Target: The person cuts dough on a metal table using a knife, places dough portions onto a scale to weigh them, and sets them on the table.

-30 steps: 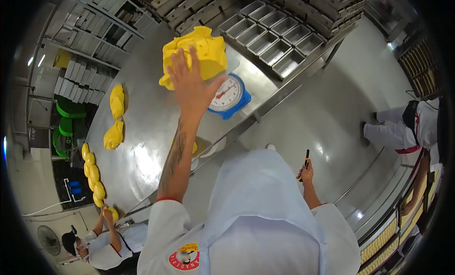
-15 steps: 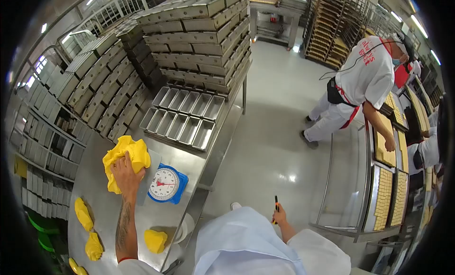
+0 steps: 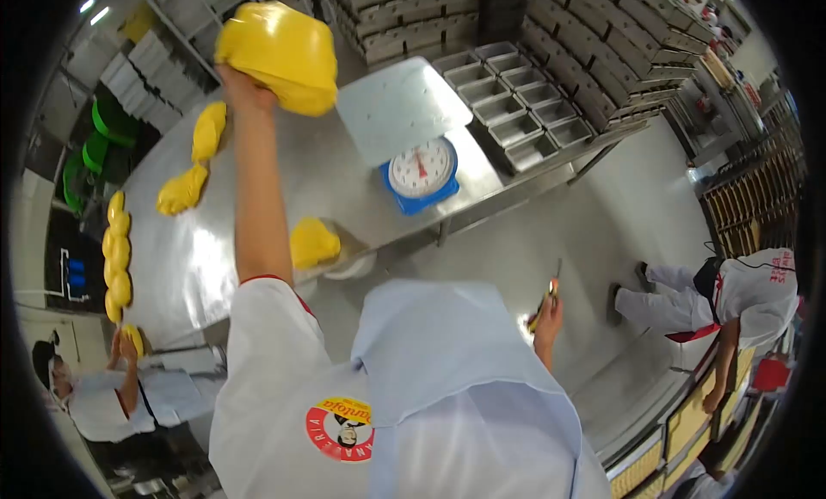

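My left hand (image 3: 249, 93) grips a large lump of yellow dough (image 3: 284, 56) from below, lifted above the steel table. In my right hand (image 3: 548, 320), over the floor beside the table, is a utility knife (image 3: 553, 288), blade pointing away from me. A blue dial scale (image 3: 404, 202) stands near the table edge with its flat metal plate (image 3: 379, 99) bare. A smaller dough piece (image 3: 312, 243) lies close to my left forearm. Further left rest two more pieces, one long piece (image 3: 208, 131) and one wrinkled piece (image 3: 181, 192).
Joined empty loaf tins (image 3: 514, 95) sit beyond the scale, with stacked tins (image 3: 594, 43) behind. Several dough balls (image 3: 118, 262) line the table's left edge. A co-worker (image 3: 112, 396) handles dough there. Another person (image 3: 740, 297) bends over trays at right.
My left hand has lifted the dough off the table beside the scale, and the lump now looks smoother. The view has turned left, bringing the co-worker into sight. My right hand still holds the knife.
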Tool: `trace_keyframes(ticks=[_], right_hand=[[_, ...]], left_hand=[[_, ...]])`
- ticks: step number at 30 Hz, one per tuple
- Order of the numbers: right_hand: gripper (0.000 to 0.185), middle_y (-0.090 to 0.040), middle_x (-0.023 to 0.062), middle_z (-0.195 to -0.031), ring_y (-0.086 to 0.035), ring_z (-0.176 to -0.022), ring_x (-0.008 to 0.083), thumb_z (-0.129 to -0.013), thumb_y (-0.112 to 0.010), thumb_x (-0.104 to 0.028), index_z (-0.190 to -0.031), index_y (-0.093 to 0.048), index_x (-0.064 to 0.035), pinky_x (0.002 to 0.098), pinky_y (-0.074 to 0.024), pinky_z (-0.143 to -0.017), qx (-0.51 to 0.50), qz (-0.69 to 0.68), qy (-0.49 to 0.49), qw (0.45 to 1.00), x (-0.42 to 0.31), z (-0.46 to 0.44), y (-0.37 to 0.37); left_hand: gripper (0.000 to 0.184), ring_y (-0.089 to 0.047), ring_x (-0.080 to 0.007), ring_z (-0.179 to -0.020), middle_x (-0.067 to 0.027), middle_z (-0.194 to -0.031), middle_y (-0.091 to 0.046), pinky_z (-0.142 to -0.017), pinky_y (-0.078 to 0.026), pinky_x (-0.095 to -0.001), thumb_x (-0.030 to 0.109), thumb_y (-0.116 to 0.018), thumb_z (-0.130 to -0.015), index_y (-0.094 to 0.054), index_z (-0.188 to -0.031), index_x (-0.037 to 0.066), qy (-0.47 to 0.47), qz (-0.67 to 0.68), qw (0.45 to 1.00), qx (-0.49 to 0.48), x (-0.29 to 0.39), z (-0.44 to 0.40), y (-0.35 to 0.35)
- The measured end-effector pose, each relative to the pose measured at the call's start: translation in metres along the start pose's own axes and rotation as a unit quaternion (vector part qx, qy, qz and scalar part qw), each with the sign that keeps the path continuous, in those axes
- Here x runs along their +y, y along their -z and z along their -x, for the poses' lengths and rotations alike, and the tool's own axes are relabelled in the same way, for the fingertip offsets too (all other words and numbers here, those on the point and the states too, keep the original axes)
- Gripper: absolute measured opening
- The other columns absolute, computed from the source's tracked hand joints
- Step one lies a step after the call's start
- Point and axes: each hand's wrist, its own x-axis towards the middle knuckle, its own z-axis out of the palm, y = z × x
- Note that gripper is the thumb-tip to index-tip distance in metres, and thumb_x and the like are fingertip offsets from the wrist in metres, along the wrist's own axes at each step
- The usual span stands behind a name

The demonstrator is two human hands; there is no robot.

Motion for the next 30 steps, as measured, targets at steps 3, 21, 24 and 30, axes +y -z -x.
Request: trace_keyframes(ticks=[3,21,24,30], right_hand=[[0.041,-0.054,0.0035,-0.076,-0.054,-0.049,0.0119,-0.102,-0.057,-0.025,-0.137,-0.052,-0.0047,0.0288,-0.0455,-0.043,-0.075,0.071,0.045,0.994,-0.056,-0.023,-0.054],[0.067,-0.057,0.0268,-0.133,-0.053,-0.128,0.0386,-0.086,-0.071,-0.050,-0.130,-0.060,0.0005,0.0452,-0.0441,-0.104,-0.427,0.362,0.360,0.746,-0.090,0.090,-0.452],[0.086,-0.056,0.0278,-0.133,-0.052,-0.128,0.0392,-0.079,-0.076,-0.055,-0.137,-0.050,0.0022,0.0457,-0.0423,-0.106,-0.415,0.519,0.315,0.678,-0.042,0.117,-0.534],[0.078,-0.065,0.0217,-0.115,-0.064,-0.109,0.0342,-0.071,-0.084,-0.044,-0.127,-0.051,-0.0006,0.0419,-0.0512,-0.092,-0.479,0.438,0.240,0.721,-0.076,0.179,-0.516]], left_hand=[[0.058,-0.050,-0.0289,-0.133,-0.0089,-0.143,-0.053,-0.110,-0.042,-0.0508,0.054,-0.041,-0.101,-0.050,-0.139,0.012,-0.088,-0.082,0.992,-0.024,0.061,0.007,0.068],[0.058,-0.062,-0.0272,-0.115,-0.0127,-0.128,-0.062,-0.094,-0.055,-0.0414,0.050,-0.041,-0.099,-0.055,-0.134,0.005,0.025,-0.127,0.877,0.463,0.233,0.398,0.345],[0.058,-0.063,-0.0287,-0.114,-0.0135,-0.129,-0.062,-0.092,-0.055,-0.0420,0.049,-0.042,-0.097,-0.055,-0.132,0.005,0.034,-0.124,0.834,0.536,0.242,0.437,0.368],[0.055,-0.064,-0.0263,-0.110,-0.0110,-0.123,-0.064,-0.089,-0.056,-0.0421,0.048,-0.047,-0.095,-0.056,-0.129,0.005,0.021,-0.096,0.876,0.472,0.277,0.461,0.402]])
